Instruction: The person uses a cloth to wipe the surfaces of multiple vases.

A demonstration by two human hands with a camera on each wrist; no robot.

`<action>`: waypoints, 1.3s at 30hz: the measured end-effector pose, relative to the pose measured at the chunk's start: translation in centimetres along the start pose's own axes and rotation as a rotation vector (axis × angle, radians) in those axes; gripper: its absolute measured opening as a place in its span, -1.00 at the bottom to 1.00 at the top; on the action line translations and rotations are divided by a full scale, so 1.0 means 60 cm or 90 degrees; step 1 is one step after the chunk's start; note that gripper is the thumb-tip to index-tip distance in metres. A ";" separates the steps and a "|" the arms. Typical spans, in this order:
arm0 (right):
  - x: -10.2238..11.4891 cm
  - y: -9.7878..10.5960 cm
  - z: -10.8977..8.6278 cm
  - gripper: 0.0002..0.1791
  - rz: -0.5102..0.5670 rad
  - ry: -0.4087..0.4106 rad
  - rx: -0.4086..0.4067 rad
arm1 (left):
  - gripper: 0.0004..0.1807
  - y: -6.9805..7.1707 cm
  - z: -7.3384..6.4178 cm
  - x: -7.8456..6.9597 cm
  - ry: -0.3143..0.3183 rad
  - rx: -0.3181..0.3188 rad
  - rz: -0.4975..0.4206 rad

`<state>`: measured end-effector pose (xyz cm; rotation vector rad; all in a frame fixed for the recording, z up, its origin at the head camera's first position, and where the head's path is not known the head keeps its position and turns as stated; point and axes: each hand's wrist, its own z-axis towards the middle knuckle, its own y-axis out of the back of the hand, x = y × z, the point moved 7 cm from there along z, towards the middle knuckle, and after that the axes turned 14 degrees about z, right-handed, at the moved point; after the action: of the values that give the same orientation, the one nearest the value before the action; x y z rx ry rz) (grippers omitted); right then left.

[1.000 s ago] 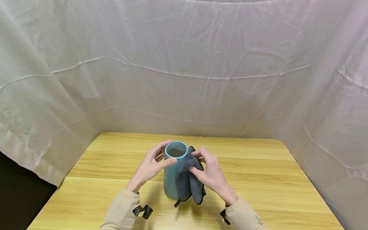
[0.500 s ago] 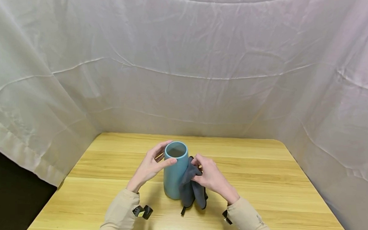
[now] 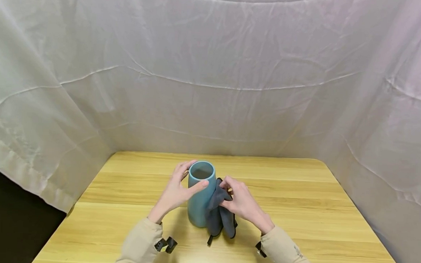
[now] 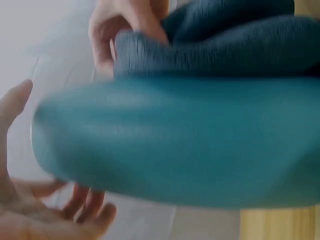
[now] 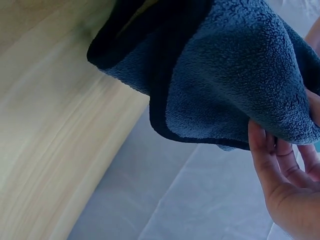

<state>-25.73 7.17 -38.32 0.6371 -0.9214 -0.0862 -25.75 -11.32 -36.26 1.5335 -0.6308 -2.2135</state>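
Note:
A tall light-blue vase [image 3: 198, 208] stands upright on the wooden table, its round mouth facing up. My left hand [image 3: 178, 188] is spread around its upper left side, thumb in front and fingers partly hidden behind; in the left wrist view, the thumb [image 4: 17, 102] shows apart from the vase [image 4: 175, 140]. Against the vase's right side, my right hand [image 3: 241, 198] pinches a bunched dark grey-blue cleaning cloth [image 3: 214, 220]. Soft pile and black edging show on the cloth [image 5: 220, 80] in the right wrist view, where its lower folds hang loose.
The light wooden table [image 3: 298, 212] extends on both sides of the vase. Pale fabric sheets [image 3: 218, 108] hang behind it and along the sides. A dark area [image 3: 16, 217] lies beyond the table's left edge. Small black cameras [image 3: 166, 245] are worn at both wrists.
My right hand has slid the cloth down the vase's side, then stayed nearly still. My left thumb has shifted right and slightly up, with the left wrist moving a little right. The vase remains in place.

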 end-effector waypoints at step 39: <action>-0.030 0.001 -0.004 -0.65 0.097 -0.065 -0.027 | -0.26 0.009 0.008 0.014 -0.036 0.054 -0.111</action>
<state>-26.67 7.90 -39.67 0.5249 -1.0613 -0.0020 -26.47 -12.14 -36.50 1.6291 -0.6371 -2.3944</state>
